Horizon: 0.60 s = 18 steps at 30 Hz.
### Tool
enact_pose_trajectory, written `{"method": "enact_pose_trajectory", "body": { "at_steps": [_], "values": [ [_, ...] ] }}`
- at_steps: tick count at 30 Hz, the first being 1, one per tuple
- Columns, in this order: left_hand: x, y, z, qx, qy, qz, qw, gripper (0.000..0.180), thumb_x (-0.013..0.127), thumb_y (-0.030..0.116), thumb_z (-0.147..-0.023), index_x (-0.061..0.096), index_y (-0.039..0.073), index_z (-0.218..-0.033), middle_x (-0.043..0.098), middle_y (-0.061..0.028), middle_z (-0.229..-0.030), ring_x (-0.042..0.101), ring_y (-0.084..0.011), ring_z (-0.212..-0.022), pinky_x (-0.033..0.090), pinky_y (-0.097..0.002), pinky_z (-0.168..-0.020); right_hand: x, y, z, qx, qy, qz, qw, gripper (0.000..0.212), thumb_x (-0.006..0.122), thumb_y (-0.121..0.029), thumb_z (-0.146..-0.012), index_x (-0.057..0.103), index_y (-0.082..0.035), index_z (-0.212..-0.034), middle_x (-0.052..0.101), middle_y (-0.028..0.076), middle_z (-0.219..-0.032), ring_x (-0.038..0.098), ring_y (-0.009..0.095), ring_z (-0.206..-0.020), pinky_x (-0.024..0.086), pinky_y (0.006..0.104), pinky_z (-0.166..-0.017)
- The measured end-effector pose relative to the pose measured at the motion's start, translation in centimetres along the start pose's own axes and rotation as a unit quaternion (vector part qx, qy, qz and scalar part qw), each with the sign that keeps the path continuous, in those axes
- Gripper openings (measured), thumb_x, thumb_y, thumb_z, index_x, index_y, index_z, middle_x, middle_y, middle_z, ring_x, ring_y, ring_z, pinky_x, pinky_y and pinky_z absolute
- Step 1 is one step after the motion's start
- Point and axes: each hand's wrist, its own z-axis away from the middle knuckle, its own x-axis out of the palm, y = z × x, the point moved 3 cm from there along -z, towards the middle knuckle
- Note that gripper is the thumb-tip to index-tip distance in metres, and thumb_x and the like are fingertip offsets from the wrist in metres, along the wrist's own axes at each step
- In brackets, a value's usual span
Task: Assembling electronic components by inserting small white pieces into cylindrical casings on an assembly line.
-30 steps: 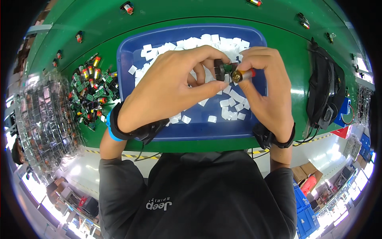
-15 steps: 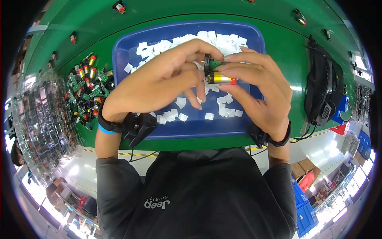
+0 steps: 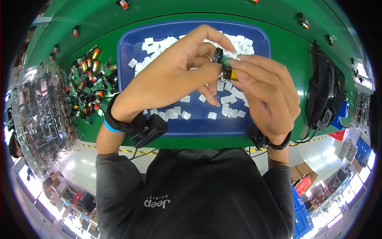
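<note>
At the lower edge, nearest the viewer, is the person's dark short-sleeved shirt (image 3: 211,191). Both forearms reach forward, a black strapped device on each wrist, with a blue band (image 3: 111,124) beside the left one.

The left hand (image 3: 171,75) pinches a black round part (image 3: 217,55) between its thumb and fingers, two lower fingers hanging loose. The right hand (image 3: 274,91) grips a yellow cell (image 3: 230,74) with its fingertips closed around one end. A green circuit board (image 3: 227,61) sits between the two hands, just beside the black part and partly hidden by fingers.

These pieces are held above a blue tray (image 3: 191,127) scattered with small white squares (image 3: 185,115). Left of the tray lies a heap of green boards and cells (image 3: 93,85), and beyond its left side clear plastic trays (image 3: 45,123) are stacked. To the right rests a black bag (image 3: 324,83).

Farther off on the green table (image 3: 284,36), small assemblies (image 3: 303,20) lie well apart.
</note>
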Motion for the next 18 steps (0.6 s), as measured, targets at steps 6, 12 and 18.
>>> {"method": "enact_pose_trajectory", "body": {
  "at_steps": [6, 12, 18],
  "values": [
    [-0.32, -0.27, -0.27, -0.010, -0.012, 0.021, 1.000, 0.036, 0.048, -0.002, -0.093, 0.053, -0.003, -0.129, 0.061, -0.0087, -0.098, 0.064, -0.0133, -0.080, 0.062, -0.0304, -0.071, -0.12, -0.78, -0.19, 0.018, 0.014, 0.027, 0.999, 0.030, 0.079, 0.013, -0.070, 0.067, 0.001, -0.096, 0.076, 0.014, -0.096, 0.071, 0.029, -0.091, 0.057, 0.0332, -0.074],
    [-0.16, -0.33, 0.33, 0.016, 0.012, -0.076, 0.997, 0.033, 0.057, 0.000, -0.093, 0.057, -0.003, -0.126, 0.062, -0.0089, -0.100, 0.063, -0.0130, -0.085, 0.061, -0.0290, -0.070, -0.20, -0.78, -0.39, 0.046, 0.013, 0.016, 0.999, 0.025, 0.079, 0.013, -0.070, 0.069, 0.001, -0.090, 0.076, 0.014, -0.097, 0.070, 0.029, -0.091, 0.057, 0.0322, -0.075],
    [0.28, 0.02, 0.35, 0.054, 0.029, -0.115, 0.992, 0.034, 0.068, 0.003, -0.092, 0.057, -0.003, -0.124, 0.063, -0.0096, -0.104, 0.063, -0.0137, -0.087, 0.061, -0.0284, -0.069, -0.40, -0.23, -0.45, 0.029, 0.006, 0.046, 0.999, 0.026, 0.078, 0.009, -0.063, 0.075, 0.000, -0.088, 0.075, 0.007, -0.095, 0.068, 0.024, -0.088, 0.059, 0.0303, -0.069]
  ]
}}
